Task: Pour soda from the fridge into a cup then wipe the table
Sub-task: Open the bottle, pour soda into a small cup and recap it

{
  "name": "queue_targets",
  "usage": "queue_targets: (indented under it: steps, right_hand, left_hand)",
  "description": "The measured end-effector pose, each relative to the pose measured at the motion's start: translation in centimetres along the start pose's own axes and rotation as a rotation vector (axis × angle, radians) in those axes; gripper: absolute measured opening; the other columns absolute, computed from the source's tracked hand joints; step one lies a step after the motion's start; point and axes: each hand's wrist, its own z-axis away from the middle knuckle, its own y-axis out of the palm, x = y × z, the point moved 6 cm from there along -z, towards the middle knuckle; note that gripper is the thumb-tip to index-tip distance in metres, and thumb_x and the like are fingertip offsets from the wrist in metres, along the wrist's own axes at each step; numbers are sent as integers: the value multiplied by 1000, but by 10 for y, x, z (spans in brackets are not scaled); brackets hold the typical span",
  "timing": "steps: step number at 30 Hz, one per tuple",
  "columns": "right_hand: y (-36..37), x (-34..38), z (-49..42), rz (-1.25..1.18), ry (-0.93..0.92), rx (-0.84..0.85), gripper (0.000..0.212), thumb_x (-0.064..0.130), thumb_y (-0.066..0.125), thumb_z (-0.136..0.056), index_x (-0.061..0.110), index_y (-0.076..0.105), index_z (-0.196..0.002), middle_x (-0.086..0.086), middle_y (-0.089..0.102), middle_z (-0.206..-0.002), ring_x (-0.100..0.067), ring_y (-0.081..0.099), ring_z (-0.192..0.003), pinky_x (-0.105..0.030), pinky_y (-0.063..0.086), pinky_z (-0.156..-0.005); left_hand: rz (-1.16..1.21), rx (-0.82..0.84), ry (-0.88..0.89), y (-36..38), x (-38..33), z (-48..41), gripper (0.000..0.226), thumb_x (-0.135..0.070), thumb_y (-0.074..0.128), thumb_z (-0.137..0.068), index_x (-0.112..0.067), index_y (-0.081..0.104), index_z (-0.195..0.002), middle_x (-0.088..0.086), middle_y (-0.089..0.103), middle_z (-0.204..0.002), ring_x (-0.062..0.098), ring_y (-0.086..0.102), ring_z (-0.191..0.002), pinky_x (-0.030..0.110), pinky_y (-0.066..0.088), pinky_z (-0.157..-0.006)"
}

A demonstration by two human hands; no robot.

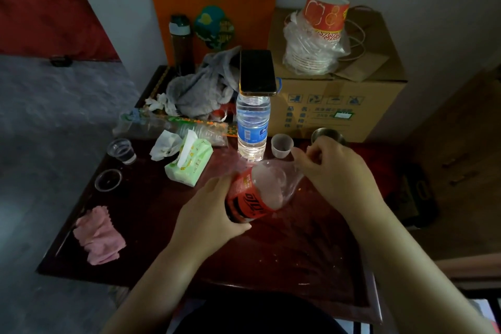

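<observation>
A soda bottle (260, 192) with a red label leans over the dark red table (271, 257), neck pointing to the right. My left hand (208, 214) grips its lower body. My right hand (333, 171) is closed around the neck and cap end, which is hidden under my fingers. A small translucent cup (282, 145) stands upright just behind the bottle, left of my right hand. A pink cloth (99, 236) lies crumpled near the table's left edge.
A water bottle (252, 127) with a phone (257, 72) on top stands behind the soda. A tissue pack (188, 161), two clear cups (121, 150), a metal cup (326, 135), a grey rag (200, 89) and a cardboard box (339, 100) crowd the back.
</observation>
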Motion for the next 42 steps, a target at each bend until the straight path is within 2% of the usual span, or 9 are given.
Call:
queue_targets:
  steps: [3,6,12,19,26,31,36,38,42]
  right_hand:
    - [-5,1,6,-27,-37,-133,41,54,48,-84,14,54,-77,4,58,-61,-17,58,-55,-33,48,-52]
    - [-15,16,12,-66,-272,-232,30,46,51,-87,21,44,-73,16,40,-49,-2,40,-41,-14,29,-42]
    - [-22,16,16,-186,-573,-129,33,37,52,-87,5,59,-83,-1,62,-76,-10,53,-69,-22,40,-52]
    - [-12,-2,15,-1,-91,-79,45,63,44,-80,19,51,-83,8,54,-58,-9,52,-51,-29,42,-47]
    - [-15,11,16,-315,-249,70,24,39,60,-86,17,54,-92,19,56,-80,2,55,-76,-13,41,-60]
    - [-16,11,16,-489,-309,242,22,32,62,-86,17,54,-101,19,55,-83,-1,54,-71,-11,40,-60]
    - [-22,14,18,-437,-306,297,21,18,65,-87,12,58,-106,39,53,-96,13,54,-90,-3,40,-70]
    - [-23,11,15,-361,-246,237,24,28,66,-84,20,59,-106,40,55,-96,15,53,-91,-2,39,-72]
    - [-25,3,18,-296,-7,89,46,66,60,-65,31,61,-94,15,65,-79,5,60,-70,-11,45,-59]
  left_hand:
    - [27,13,-6,4,-2,-1,96,-54,82,-53,-45,32,-135,-20,49,-126,4,54,-110,27,48,-82]
    - [99,64,-2,5,-2,-4,99,-54,84,-48,-49,32,-133,-23,50,-127,-2,54,-110,25,47,-86]
    - [127,129,48,6,-6,-8,103,-50,86,-48,-49,33,-136,-26,49,-130,-6,51,-115,25,48,-92]
    - [-15,-8,29,4,-5,-4,100,-52,83,-56,-40,30,-140,-18,46,-129,5,50,-116,22,42,-83]
    - [44,28,10,1,-2,-8,102,-53,84,-53,-43,30,-139,-22,44,-128,0,50,-113,20,40,-82]
    - [46,63,37,-2,-3,-12,102,-53,84,-51,-45,30,-138,-22,46,-128,0,50,-113,21,42,-84]
    - [58,153,71,-2,0,-17,107,-55,84,-49,-47,28,-140,-24,48,-129,-4,49,-116,25,46,-91]
    - [57,129,62,-3,0,-15,106,-55,84,-49,-48,27,-138,-23,47,-129,-3,49,-115,23,44,-89]
    - [17,90,62,-3,-1,-13,102,-54,83,-53,-46,28,-138,-21,47,-124,1,51,-112,20,39,-80]
